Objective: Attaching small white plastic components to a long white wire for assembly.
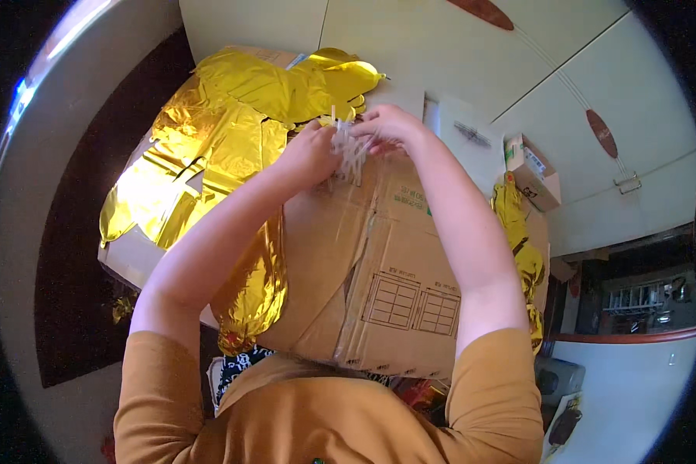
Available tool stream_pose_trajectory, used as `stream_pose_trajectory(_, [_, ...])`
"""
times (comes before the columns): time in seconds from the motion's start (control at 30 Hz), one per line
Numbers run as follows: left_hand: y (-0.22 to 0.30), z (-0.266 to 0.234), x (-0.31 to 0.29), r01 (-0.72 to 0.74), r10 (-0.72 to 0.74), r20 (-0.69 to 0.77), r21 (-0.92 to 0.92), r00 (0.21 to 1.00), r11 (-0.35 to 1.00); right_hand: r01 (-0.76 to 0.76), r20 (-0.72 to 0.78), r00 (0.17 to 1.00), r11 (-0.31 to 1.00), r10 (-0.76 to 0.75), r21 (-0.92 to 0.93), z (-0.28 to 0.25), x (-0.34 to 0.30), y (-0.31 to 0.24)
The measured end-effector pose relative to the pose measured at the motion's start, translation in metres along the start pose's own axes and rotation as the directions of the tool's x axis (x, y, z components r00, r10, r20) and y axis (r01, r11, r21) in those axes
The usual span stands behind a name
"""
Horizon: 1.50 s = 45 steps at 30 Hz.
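My left hand (pixel 315 152) is closed on a bunch of thin clear plastic straws (pixel 352 158) above the cardboard. From the other side, my right hand (pixel 392 127) reaches into the same bunch, its bent fingers closed among the straws. Flat gold foil balloons (pixel 247 143) lie in a loose pile just left of and beyond my hands. One long foil piece (pixel 259 290) droops toward me over the near left edge. Beneath both hands is a large brown cardboard box (pixel 410 255) with printed tables and a taped seam.
More crumpled gold foil (pixel 518 247) hangs along the right edge. A small open carton (pixel 532 174) stands at the far right, near a white sheet (pixel 465 151) with a small dark bundle on it. White cabinet doors (pixel 472 66) close off the back. A dark panel (pixel 93 224) borders the left.
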<state>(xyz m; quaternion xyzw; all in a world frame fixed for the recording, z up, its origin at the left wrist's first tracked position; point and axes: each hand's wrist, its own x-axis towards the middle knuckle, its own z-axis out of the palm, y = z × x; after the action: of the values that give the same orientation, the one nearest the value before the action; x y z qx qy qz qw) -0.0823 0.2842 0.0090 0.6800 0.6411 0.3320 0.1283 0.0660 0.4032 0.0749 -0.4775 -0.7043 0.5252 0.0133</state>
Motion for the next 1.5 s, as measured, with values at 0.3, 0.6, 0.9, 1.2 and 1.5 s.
stream_pose_trajectory(0.3, [0.000, 0.001, 0.010, -0.057, 0.057, -0.003, -0.047, 0.998, 0.997, 0.020, -0.258, 0.965, 0.963, 0.051, 0.268, -0.007, -0.005, 0.052])
stream_pose_trajectory(0.6, [0.005, -0.005, 0.011, -0.094, 0.086, -0.048, -0.187, 0.995, 0.978, 0.297, -0.434, 0.832, 0.938, -0.345, -0.178, 0.007, -0.002, 0.075])
stream_pose_trajectory(0.9, [-0.004, 0.007, 0.024, -0.256, 0.250, 0.059, 0.185, 0.967, 0.949, 0.109, -0.235, 0.971, 0.959, -0.047, 0.261, 0.047, -0.044, 0.059])
stream_pose_trajectory(1.2, [-0.001, 0.005, 0.023, -0.224, 0.218, 0.050, 0.163, 0.975, 0.961, 0.252, -0.272, 0.953, 0.843, -0.132, 0.475, 0.051, -0.026, 0.070])
stream_pose_trajectory(1.5, [0.014, -0.019, -0.001, -0.341, 0.344, -0.049, 0.047, 0.938, 0.939, 0.400, -0.307, 0.889, 0.902, -0.340, 0.160, 0.069, -0.147, 0.096])
